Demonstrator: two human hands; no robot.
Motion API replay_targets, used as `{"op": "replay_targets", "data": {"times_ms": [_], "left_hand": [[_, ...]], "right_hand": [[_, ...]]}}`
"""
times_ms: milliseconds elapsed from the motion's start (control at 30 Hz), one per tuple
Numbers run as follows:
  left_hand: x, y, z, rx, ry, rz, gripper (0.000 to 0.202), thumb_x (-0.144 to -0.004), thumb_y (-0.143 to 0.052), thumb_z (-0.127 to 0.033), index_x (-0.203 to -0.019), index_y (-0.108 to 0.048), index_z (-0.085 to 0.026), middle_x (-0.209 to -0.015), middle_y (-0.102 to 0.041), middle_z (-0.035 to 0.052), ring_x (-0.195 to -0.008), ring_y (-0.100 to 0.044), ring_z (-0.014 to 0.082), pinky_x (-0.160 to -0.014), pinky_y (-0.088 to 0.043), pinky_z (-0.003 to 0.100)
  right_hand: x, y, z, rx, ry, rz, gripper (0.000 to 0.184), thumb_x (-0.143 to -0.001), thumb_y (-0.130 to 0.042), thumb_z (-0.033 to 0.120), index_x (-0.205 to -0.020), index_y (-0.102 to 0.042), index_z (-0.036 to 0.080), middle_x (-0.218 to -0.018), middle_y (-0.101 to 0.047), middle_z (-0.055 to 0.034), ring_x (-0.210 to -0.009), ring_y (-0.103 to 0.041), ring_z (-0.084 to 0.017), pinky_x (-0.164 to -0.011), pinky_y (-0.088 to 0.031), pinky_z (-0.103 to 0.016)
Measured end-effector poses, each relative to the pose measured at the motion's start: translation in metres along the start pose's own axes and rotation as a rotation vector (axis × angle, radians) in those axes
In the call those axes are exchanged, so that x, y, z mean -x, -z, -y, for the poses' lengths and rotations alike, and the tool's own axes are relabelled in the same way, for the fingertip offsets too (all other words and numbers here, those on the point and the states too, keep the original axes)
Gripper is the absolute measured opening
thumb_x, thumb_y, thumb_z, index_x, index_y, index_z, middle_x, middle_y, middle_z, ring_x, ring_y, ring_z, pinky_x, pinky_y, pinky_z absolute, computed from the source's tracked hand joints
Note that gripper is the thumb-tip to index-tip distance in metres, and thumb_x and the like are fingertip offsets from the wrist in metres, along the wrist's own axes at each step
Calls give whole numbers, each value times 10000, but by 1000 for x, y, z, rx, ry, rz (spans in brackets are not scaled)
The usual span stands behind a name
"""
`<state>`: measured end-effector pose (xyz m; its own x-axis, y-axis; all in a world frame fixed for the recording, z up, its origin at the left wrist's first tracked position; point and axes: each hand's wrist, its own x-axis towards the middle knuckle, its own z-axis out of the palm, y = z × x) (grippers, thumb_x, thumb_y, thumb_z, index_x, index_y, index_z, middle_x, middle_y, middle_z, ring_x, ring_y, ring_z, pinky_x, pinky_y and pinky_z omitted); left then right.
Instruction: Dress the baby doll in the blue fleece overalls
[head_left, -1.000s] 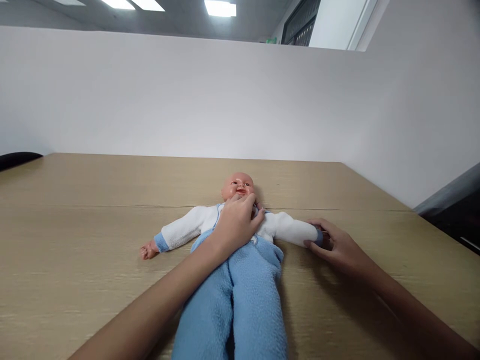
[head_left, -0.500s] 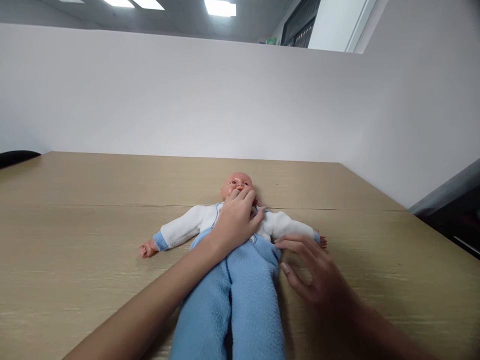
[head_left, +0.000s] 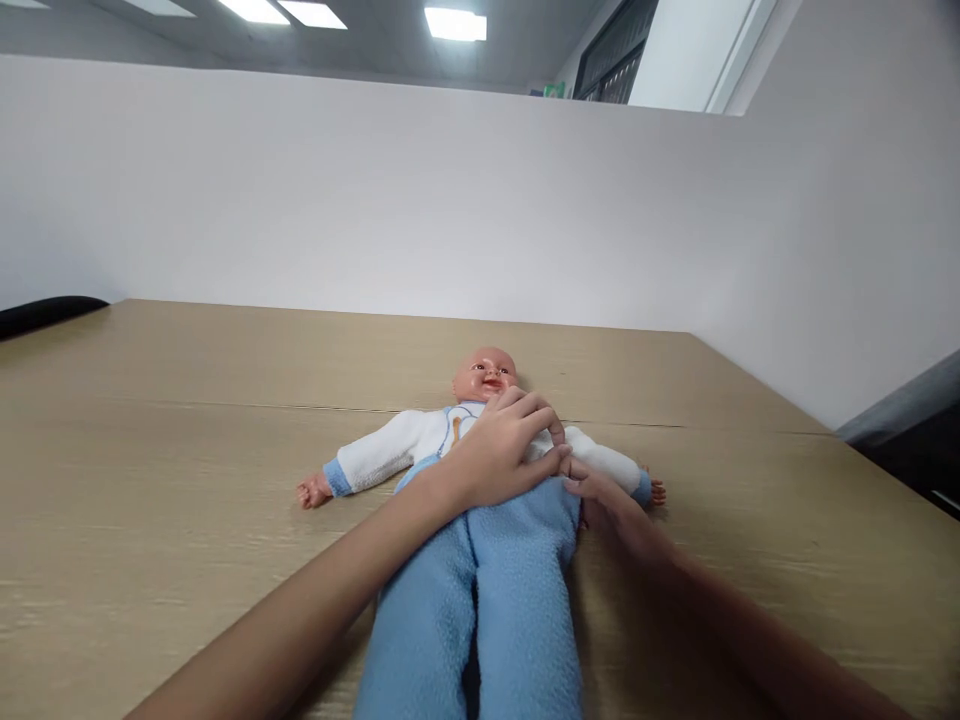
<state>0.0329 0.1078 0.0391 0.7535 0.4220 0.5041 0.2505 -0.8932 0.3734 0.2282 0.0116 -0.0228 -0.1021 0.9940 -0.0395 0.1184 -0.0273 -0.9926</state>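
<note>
A baby doll (head_left: 484, 375) lies on its back on a wooden table (head_left: 150, 450), head away from me. It wears a white top with blue cuffs and blue fleece trousers (head_left: 487, 590). My left hand (head_left: 502, 450) rests flat on the doll's chest, fingers spread towards its right side. My right hand (head_left: 600, 500) lies at the doll's side just under its outstretched arm, fingertips touching my left hand's fingers; I cannot make out its grip.
A white partition wall (head_left: 375, 200) stands along the table's far edge and right side. A dark rounded object (head_left: 45, 312) shows at the far left edge. A dark surface (head_left: 915, 440) lies beyond the table's right edge.
My right hand left the doll's cuff and slid in to its side by the chest. My left hand shifted from the doll's chin down across the chest, uncovering the face.
</note>
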Motion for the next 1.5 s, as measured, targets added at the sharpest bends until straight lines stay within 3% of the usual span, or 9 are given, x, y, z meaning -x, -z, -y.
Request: {"op": "replay_targets", "data": {"times_ms": [100, 200, 367, 600, 800, 967, 1167, 1367, 1500], "left_hand": [[1, -1, 1, -5, 19, 26, 118, -1045, -651, -336, -1054, -679, -222, -1121, -722, 51, -1082, -572, 249, -1028, -450, 412], [1, -3, 1, -21, 21, 51, 184, -1062, -628, -392, -1032, -679, -218, -1076, -728, 50, -1056, -578, 249, -1010, -449, 417], [2, -5, 3, -33, 1, 122, 266, -1040, -648, -475, -969, -683, -221, -1015, -711, 49, -1038, -582, 252, -999, -450, 422], [1, -11, 10, -5, 41, 154, 280, -1031, -669, -468, -904, -671, -219, -1041, -706, 54, -1061, -576, 261, -993, -464, 410], [-1, -10, 10, 7, 86, 156, 212, -1016, -710, -432, -1002, -676, -224, -1067, -703, 64, -1082, -583, 272, -987, -474, 404], [0, -6, 4, 33, 121, 124, 235, -995, -734, -369, -1168, -644, -238, -1203, -693, 77, -1141, -594, 288, -1018, -486, 431], [0, -4, -5, 45, 108, 66, 280, -997, -729, -361, -1233, -625, -251, -1259, -685, 75, -1160, -595, 295, -1053, -484, 457], [1, -11, -6, 54, 52, 32, 390, -982, -747, -372, -1316, -588, -247, -1344, -656, 99, -1215, -594, 309, -1087, -487, 457], [0, -19, 4, 76, 9, 85, 528, -955, -777, -399, -1402, -548, -237, -1416, -632, 127, -1293, -596, 322, -1125, -483, 465]], "right_hand": [[-2, 0, -6, -171, 17, -13, 278, -940, -611, 527, -876, -525, 271, -749, -461, 12, -650, -432, -199, -574, -396, -328], [2, 2, -5, -173, 36, -40, 313, -976, -649, 551, -929, -526, 267, -756, -455, 32, -656, -412, -179, -587, -374, -301], [6, 0, 0, -6, 92, -101, 395, -1007, -650, 645, -969, -541, 267, -767, -456, 45, -653, -404, -167, -600, -354, -299], [13, 2, -12, 484, 232, -172, 226, -1103, -546, 482, -1113, -584, 260, -835, -543, -3, -730, -504, -223, -667, -415, -371], [11, 43, -12, 965, 485, -461, 196, -1029, -637, 407, -1171, -590, 280, -1184, -673, -107, -1125, -599, -356, -1029, -446, -552], [11, 87, -25, 982, 377, -339, 605, -939, -736, 559, -1423, -521, 268, -1412, -623, -151, -1326, -566, -420, -1151, -429, -611], [18, 103, -26, 883, 264, -189, 586, -941, -747, 511, -1434, -527, 283, -1395, -672, -128, -1258, -636, -395, -1058, -523, -572], [26, 92, -4, 800, 243, -314, 456, -901, -804, 498, -1278, -659, 287, -1194, -756, -76, -1007, -721, -323, -818, -595, -429], [35, 74, 11, 819, 299, -392, 456, -891, -822, 567, -1220, -696, 278, -1000, -767, -50, -783, -692, -265, -661, -555, -376]]}}
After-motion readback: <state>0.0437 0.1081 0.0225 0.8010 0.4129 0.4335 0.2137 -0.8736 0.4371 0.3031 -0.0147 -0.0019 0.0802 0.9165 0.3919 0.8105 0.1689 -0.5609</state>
